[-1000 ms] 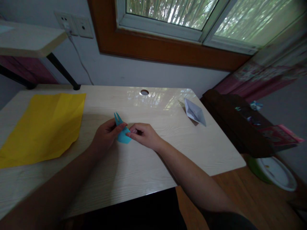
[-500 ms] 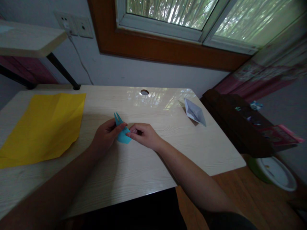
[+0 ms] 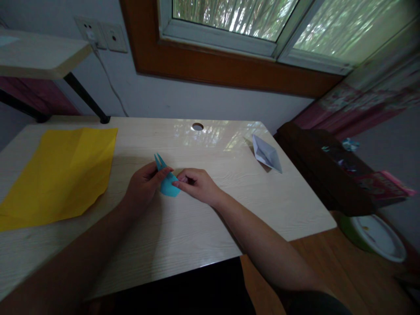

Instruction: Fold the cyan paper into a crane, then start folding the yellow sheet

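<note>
A small folded turquoise paper figure (image 3: pixel 166 183) with two pointed tips was pinched at mid-desk between the left hand (image 3: pixel 144 183) and the right hand (image 3: pixel 197 186), apparently mid-crease; a firm, aligned press seemed called for next. A yellow paper sheet (image 3: pixel 62 173) lay well left, a white paper boat (image 3: pixel 266 153) well right, neither obstructing on the pale wooden desk (image 3: pixel 183 232).

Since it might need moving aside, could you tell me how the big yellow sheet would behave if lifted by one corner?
The yellow sheet would probably droop, since it lies thin and flat on the desk. Its creases and wavy near edge suggest it bends easily. It looks light, so a push would likely slide it.
</note>
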Demonstrator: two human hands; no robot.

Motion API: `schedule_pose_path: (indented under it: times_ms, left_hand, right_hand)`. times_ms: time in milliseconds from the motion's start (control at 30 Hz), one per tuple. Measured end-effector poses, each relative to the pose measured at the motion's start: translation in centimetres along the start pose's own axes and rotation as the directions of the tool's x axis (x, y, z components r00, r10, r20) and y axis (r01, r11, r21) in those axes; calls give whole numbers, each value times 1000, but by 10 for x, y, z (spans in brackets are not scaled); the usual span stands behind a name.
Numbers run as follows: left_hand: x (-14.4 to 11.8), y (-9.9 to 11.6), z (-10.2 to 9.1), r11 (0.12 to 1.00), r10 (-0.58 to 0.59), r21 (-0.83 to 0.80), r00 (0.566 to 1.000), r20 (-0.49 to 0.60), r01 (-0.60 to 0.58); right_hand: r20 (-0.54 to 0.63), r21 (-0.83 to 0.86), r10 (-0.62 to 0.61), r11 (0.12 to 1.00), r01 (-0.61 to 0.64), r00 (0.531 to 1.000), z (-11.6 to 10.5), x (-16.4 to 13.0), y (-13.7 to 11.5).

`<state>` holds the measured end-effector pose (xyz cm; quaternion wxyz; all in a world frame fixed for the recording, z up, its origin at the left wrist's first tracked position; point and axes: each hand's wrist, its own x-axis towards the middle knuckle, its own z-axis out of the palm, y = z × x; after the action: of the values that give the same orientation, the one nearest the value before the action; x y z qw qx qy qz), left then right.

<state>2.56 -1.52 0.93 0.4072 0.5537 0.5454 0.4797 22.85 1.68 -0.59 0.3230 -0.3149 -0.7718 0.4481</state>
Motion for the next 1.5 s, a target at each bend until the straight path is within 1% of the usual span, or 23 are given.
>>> schedule_pose_path:
  times_ms: [233, 600, 733, 933, 1100, 1233, 1500]
  left_hand:
    - [0, 0, -2, 998, 3, 61, 999, -38, -1]
    - [1, -2, -2, 999, -12, 49, 1000, -27, 13]
    - [1, -2, -3, 997, -21, 76, 1000, -19, 23]
    - [3, -1, -2, 999, -20, 39, 1000, -9, 20]
    - [3, 0, 0, 999, -36, -6, 999, 26, 36]
    - [2, 0, 0, 999, -35, -23, 999, 36, 36]
    - [2, -2, -1, 998, -41, -35, 998, 45, 42]
  right_hand:
    - [-8, 14, 1, 1000, -1, 1000, 0, 0, -1]
    - [0, -14, -11, 1000, 11, 1000, -1, 0, -2]
    - [-13, -27, -45, 999, 45, 999, -1, 0, 1]
    - [-35, -25, -49, 999, 48, 998, -1, 0, 0]
    - [-51, -28, -45, 999, 44, 998, -1, 0, 0]
    - [-57, -51, -38, 998, 35, 998, -1, 0, 0]
    - [-72, -24, -38, 999, 37, 997, 0, 0, -1]
